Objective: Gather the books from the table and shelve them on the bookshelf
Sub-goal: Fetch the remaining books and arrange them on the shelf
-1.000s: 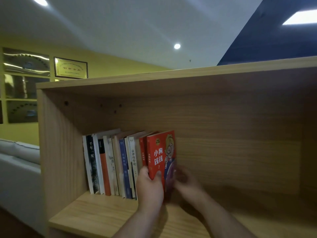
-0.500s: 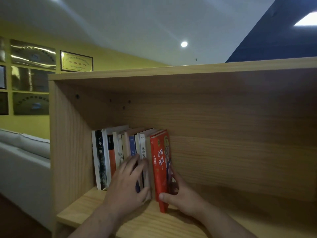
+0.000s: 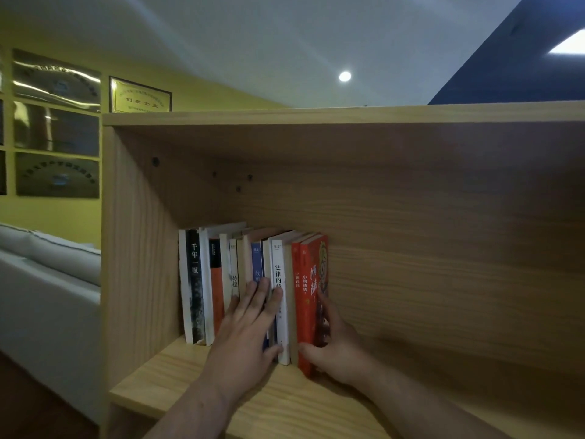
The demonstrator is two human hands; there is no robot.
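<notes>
Risk: red book (image 3: pixel 311 280), last in the row on the shelf (image 3: pixel 164 384), has nothing propping its right side, so it could topple when the right hand (image 3: pixel 338 350), gripping its lower edge, lets go. Left hand (image 3: pixel 247 340) presses the neighbouring spines (image 3: pixel 278 274) with straight fingers (image 3: pixel 262 297); an uneven push skews them.

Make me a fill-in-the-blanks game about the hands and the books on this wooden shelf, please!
1. The left hand presses flat on the ____ of the row of upright paperback books.
2. The right hand grips the cartoon-cover book at the row's right end, whose colour is ____.
3. The books stand at the ____ end of the light wooden bookshelf.
Missing words: spines; red; left.
</notes>
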